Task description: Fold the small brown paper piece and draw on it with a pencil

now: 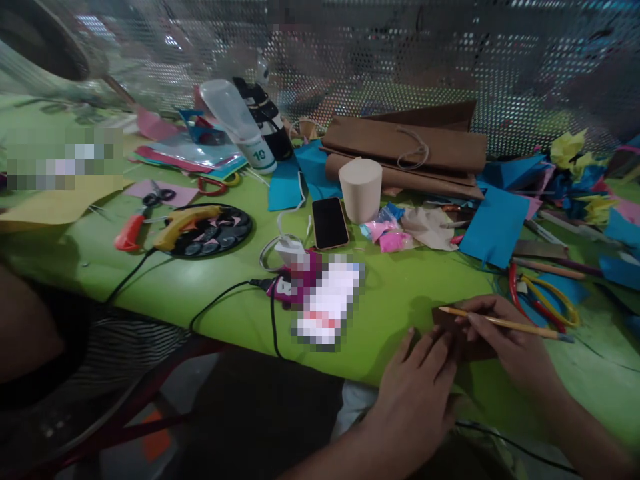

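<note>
My right hand [507,333] holds a wooden pencil [533,327] between thumb and fingers, its sharpened tip pointing left and its blunt end to the right. Beneath both hands lies a small dark brown piece of paper or card [481,351], mostly covered. My left hand [417,380] rests on its left part, with the fingers stretched out and lying flat. The pencil tip hovers around the piece's upper left edge; whether it touches cannot be made out. Scissors with red and yellow handles [550,300] lie just beyond my right hand.
Left of my hands are a phone with a lit screen [333,300], a purple power strip [280,290] with cables and a dark phone [330,223]. Farther back stand a beige cup [361,190], rolled brown paper [405,143] and blue paper [495,223]. A glue gun [187,220] lies left.
</note>
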`<action>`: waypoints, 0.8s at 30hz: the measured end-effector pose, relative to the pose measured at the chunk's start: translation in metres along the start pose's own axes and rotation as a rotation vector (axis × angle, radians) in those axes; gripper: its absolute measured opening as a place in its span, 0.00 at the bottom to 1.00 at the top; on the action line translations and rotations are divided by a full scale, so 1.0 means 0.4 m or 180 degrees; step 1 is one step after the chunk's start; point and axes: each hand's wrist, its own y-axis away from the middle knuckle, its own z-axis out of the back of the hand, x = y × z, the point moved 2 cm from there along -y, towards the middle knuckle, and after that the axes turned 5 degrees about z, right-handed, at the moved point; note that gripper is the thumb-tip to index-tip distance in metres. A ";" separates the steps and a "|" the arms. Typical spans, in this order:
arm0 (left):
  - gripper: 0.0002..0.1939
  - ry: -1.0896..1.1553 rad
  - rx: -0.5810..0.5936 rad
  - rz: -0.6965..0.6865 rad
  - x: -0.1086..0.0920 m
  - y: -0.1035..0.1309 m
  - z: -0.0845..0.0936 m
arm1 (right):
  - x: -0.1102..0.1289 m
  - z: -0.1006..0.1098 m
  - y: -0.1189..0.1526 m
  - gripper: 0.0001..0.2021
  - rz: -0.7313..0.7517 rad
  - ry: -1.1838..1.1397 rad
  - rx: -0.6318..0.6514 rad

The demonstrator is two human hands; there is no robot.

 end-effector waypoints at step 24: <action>0.31 0.0273 0.0006 -0.0027 0.013 -0.025 0.002 | 0.031 -0.009 0.006 0.12 0.0858 0.0987 0.0130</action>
